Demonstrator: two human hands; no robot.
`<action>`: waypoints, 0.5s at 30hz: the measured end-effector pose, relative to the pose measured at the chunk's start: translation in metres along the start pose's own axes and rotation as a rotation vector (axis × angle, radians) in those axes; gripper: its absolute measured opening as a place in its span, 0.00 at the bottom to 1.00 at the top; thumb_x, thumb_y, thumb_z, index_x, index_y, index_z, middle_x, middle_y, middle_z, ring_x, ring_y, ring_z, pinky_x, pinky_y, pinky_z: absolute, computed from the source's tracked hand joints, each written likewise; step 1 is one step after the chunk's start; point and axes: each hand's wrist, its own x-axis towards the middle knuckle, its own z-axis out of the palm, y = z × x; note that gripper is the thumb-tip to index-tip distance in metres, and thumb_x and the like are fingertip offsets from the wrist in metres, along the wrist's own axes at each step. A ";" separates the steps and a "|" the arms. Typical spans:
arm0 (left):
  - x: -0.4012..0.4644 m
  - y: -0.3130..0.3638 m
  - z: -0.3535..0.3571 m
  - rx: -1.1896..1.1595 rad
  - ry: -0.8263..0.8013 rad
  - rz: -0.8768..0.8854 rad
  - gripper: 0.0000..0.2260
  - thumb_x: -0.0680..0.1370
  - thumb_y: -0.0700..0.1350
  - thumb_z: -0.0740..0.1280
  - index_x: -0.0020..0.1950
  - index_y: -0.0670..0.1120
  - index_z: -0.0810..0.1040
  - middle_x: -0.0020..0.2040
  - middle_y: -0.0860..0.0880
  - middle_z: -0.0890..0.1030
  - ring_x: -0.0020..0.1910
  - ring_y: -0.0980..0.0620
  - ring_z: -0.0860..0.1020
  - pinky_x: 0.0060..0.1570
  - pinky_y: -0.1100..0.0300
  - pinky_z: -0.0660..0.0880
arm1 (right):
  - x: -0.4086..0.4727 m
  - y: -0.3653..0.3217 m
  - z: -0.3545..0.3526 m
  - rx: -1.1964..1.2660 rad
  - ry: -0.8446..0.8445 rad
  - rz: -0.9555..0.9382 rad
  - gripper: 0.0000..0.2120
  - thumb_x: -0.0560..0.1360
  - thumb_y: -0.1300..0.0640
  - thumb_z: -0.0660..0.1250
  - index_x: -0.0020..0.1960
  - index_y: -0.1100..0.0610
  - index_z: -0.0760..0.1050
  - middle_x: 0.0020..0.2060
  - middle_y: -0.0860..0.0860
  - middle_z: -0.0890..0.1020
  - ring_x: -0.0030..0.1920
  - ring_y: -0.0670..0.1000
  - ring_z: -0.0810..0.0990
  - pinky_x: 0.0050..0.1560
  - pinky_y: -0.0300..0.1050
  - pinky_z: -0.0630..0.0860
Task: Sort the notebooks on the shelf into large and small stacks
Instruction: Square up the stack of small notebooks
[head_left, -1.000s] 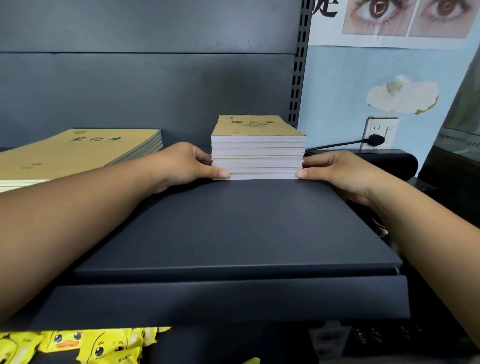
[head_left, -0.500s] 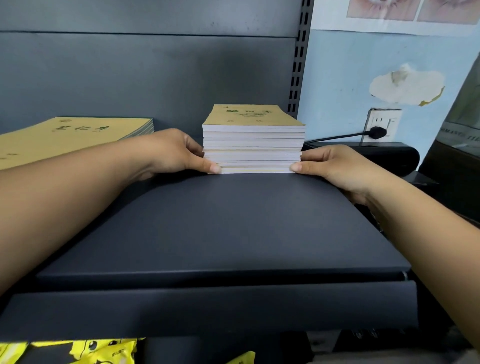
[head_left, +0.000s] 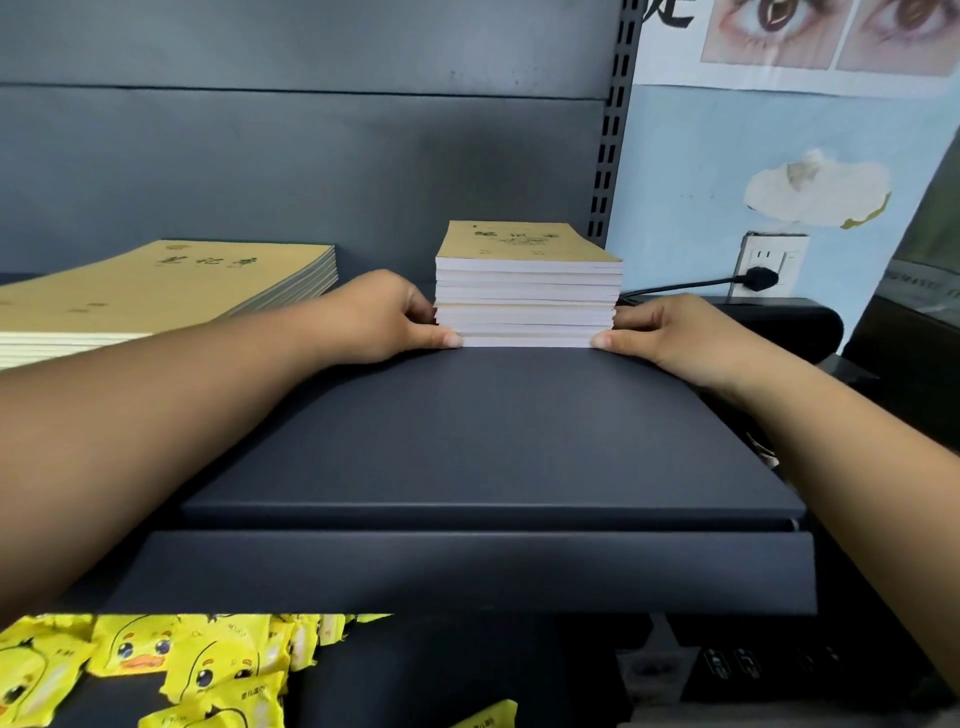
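A small stack of tan-covered notebooks (head_left: 527, 291) stands at the back of the dark shelf (head_left: 467, 441), right of centre. My left hand (head_left: 384, 317) holds its left side, thumb against the bottom front corner and fingers curled on the side. My right hand (head_left: 670, 327) holds the right side the same way. A wider stack of large tan notebooks (head_left: 156, 291) lies at the far left of the shelf, apart from both hands.
The shelf's slotted upright (head_left: 610, 130) rises just behind the small stack. To the right are a wall socket with a black plug (head_left: 761, 275) and a black device (head_left: 769, 322). Yellow duck-print packets (head_left: 145, 665) lie on the lower shelf.
Both hands stay at the sides of the small stack, which has not visibly shifted. Only my head view has tilted up and back down.
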 end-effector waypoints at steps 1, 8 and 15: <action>0.000 0.000 0.001 -0.014 -0.007 0.001 0.16 0.71 0.56 0.68 0.42 0.43 0.82 0.45 0.41 0.83 0.39 0.50 0.74 0.41 0.59 0.69 | -0.001 0.001 0.000 -0.015 -0.004 -0.004 0.07 0.74 0.55 0.68 0.52 0.49 0.81 0.43 0.39 0.82 0.35 0.31 0.79 0.38 0.21 0.73; 0.003 0.003 -0.006 -0.034 -0.055 -0.046 0.15 0.70 0.57 0.69 0.49 0.47 0.83 0.49 0.48 0.83 0.50 0.50 0.79 0.53 0.56 0.73 | 0.005 -0.002 -0.002 -0.025 0.013 -0.026 0.07 0.75 0.52 0.67 0.51 0.43 0.78 0.46 0.37 0.81 0.45 0.31 0.75 0.41 0.19 0.69; 0.003 0.001 -0.006 -0.100 -0.081 -0.045 0.11 0.71 0.55 0.69 0.47 0.49 0.83 0.46 0.51 0.84 0.47 0.52 0.79 0.46 0.63 0.73 | 0.006 -0.001 0.001 -0.002 0.002 -0.024 0.06 0.75 0.53 0.66 0.47 0.42 0.78 0.45 0.36 0.81 0.45 0.33 0.77 0.42 0.23 0.70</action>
